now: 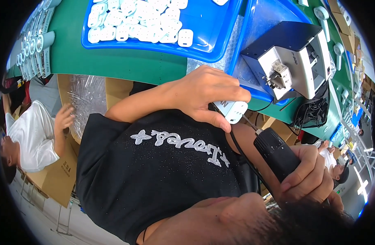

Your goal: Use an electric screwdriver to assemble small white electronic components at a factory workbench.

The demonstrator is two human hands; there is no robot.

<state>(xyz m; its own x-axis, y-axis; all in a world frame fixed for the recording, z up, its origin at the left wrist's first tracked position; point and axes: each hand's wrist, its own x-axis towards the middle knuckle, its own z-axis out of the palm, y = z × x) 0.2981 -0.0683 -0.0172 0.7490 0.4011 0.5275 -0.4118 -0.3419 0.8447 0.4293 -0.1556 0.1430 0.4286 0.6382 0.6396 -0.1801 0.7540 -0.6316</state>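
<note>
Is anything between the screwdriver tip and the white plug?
Nothing visible. The right hand grips the black electric screwdriver, and its thin bit runs straight up to the white plug held in the left hand. The left thumb sits just beside the bit, not across it.

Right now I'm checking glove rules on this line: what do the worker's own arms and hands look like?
The left hand and right hand are bare: no gloves, rings or watch visible. The forearms are uncovered; a black short sleeve ends at the left upper arm. A thin black cable from the black screwdriver runs beside the right forearm.
</note>
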